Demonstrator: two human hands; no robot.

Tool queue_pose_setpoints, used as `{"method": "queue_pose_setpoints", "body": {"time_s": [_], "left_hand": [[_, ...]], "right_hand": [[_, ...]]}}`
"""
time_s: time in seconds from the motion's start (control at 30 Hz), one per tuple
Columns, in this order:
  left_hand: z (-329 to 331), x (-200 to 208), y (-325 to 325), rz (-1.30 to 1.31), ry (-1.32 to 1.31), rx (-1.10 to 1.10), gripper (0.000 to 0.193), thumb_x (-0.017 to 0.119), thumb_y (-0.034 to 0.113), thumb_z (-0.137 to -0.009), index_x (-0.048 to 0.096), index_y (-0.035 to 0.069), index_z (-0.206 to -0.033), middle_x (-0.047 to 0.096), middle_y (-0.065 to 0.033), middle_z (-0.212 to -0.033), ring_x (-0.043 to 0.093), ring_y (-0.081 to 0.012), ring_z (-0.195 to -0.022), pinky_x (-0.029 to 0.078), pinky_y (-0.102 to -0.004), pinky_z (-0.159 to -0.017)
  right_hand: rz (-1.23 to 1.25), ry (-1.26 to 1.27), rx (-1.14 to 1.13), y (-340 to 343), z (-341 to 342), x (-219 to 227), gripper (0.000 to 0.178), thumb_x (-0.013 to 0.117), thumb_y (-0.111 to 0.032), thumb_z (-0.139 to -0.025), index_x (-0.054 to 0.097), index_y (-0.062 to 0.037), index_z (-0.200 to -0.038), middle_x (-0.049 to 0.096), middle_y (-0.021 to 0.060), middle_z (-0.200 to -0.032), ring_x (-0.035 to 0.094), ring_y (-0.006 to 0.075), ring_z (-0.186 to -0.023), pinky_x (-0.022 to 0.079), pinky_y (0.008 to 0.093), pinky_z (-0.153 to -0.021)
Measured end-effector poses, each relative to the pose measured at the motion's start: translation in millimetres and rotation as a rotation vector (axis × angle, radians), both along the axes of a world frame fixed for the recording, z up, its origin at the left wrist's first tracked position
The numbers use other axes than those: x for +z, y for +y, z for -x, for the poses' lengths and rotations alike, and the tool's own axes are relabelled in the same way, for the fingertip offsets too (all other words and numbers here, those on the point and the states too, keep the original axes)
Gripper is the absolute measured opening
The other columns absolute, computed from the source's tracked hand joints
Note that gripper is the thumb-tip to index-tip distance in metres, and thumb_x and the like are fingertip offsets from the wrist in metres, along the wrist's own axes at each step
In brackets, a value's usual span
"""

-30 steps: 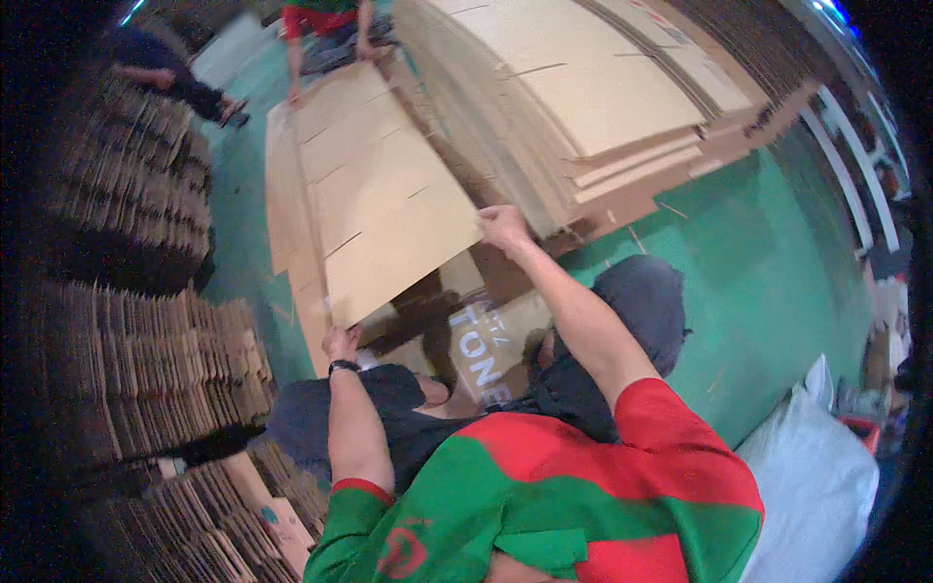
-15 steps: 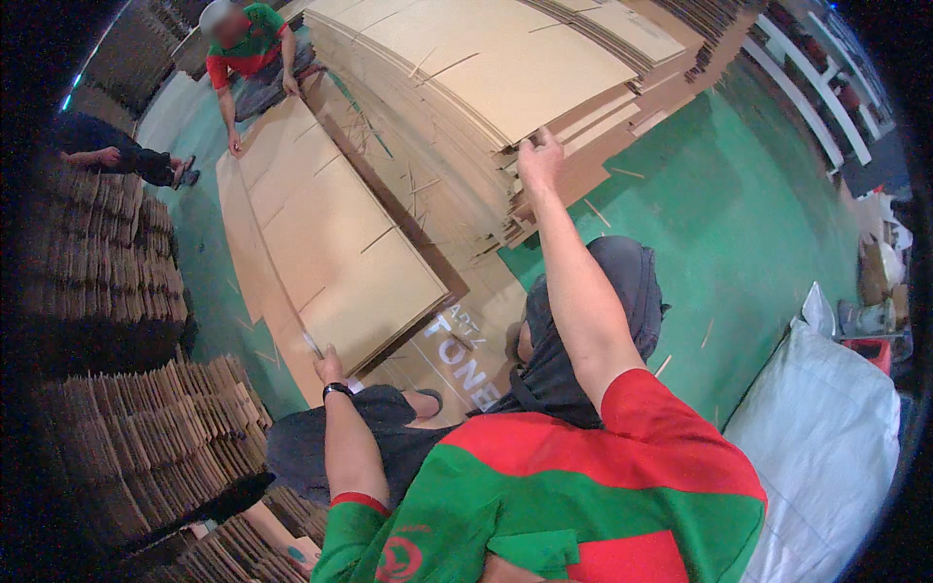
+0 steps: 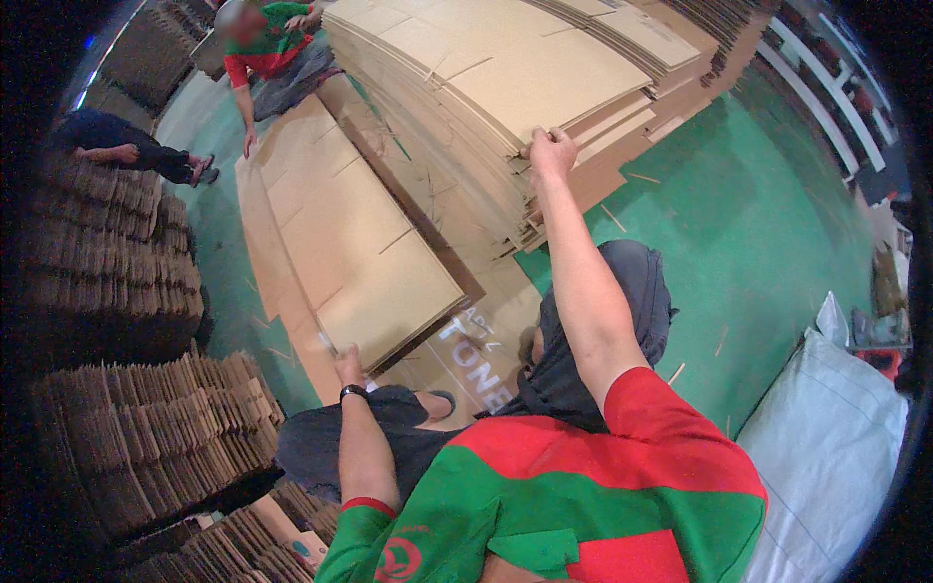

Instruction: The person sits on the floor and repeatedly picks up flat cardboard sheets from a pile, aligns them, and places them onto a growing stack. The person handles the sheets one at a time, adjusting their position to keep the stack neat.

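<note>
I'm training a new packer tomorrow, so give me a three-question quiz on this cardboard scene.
1. True or false: the right hand grips the edge of the tall cardboard stack.
2. The left hand touches: A) the white sack B) the low pile of flat cardboard sheets C) the green floor.
3. What does the left wrist wear?

Key: 1 true; 2 B; 3 a dark wristband.

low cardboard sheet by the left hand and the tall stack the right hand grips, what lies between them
In the head view, more flattened brown cardboard lying on the floor fills the gap between the low sheet at the left hand and the tall stack at the right hand.
</note>
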State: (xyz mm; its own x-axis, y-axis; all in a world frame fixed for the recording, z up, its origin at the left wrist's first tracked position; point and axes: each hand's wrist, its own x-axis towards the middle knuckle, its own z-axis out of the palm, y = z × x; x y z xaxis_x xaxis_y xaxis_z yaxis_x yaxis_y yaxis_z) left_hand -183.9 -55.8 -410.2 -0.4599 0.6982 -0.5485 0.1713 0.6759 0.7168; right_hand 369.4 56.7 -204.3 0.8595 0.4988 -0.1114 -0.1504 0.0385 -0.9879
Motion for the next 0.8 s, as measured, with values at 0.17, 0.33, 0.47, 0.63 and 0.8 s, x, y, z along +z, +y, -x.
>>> {"method": "queue_pose_setpoints", "body": {"time_s": [0.17,0.33,0.47,0.63,0.8], "left_hand": [[-32,33,-5,-0.04,-0.048,-0.054,0.059,0.063,0.029,-0.09,0.041,0.002,-0.138,0.061,-0.0146,-0.108,0.059,-0.0188,-0.072,0.047,-0.0328,-0.05],[-77,81,-3,-0.161,-0.177,-0.174,0.056,0.06,0.028,-0.094,0.039,0.006,-0.141,0.06,-0.0118,-0.117,0.062,-0.021,-0.089,0.052,-0.0315,-0.068],[-126,129,7,-0.325,-0.248,-0.301,0.054,0.062,0.029,-0.094,0.045,0.004,-0.137,0.061,-0.0146,-0.118,0.062,-0.019,-0.094,0.051,-0.0273,-0.077],[-201,188,40,-0.452,-0.534,-0.35,0.052,0.06,0.033,-0.095,0.046,0.001,-0.135,0.06,-0.015,-0.119,0.062,-0.0213,-0.1,0.052,-0.03,-0.08],[-248,211,72,-0.364,-0.841,-0.352,0.043,0.058,0.031,-0.096,0.049,0.002,-0.125,0.058,-0.016,-0.118,0.062,-0.0243,-0.094,0.053,-0.0325,-0.08]], "right_hand": [[-0.225,0.267,-0.013,7,-1,15,0.016,0.062,-0.008,-0.087,0.057,0.0042,-0.098,0.06,0.0091,-0.072,0.059,0.0144,-0.056,0.05,0.0272,-0.044],[-0.289,0.4,0.073,23,-3,23,0.016,0.061,-0.008,-0.084,0.055,0.0046,-0.091,0.058,0.0077,-0.068,0.057,0.0147,-0.052,0.046,0.0282,-0.041],[-0.096,0.196,0.157,25,9,21,0.018,0.063,-0.014,-0.082,0.055,-0.0007,-0.072,0.057,0.0079,-0.062,0.053,0.0135,-0.049,0.041,0.0284,-0.04],[0.034,0.132,0.509,-10,82,10,0.021,0.064,-0.019,-0.081,0.06,-0.0017,-0.071,0.059,0.0057,-0.061,0.053,0.0125,-0.05,0.042,0.0303,-0.044],[0.141,0.151,0.883,-55,167,2,0.028,0.068,-0.028,-0.084,0.065,-0.0018,-0.075,0.063,0.006,-0.067,0.057,0.0121,-0.056,0.045,0.0283,-0.048]]}}
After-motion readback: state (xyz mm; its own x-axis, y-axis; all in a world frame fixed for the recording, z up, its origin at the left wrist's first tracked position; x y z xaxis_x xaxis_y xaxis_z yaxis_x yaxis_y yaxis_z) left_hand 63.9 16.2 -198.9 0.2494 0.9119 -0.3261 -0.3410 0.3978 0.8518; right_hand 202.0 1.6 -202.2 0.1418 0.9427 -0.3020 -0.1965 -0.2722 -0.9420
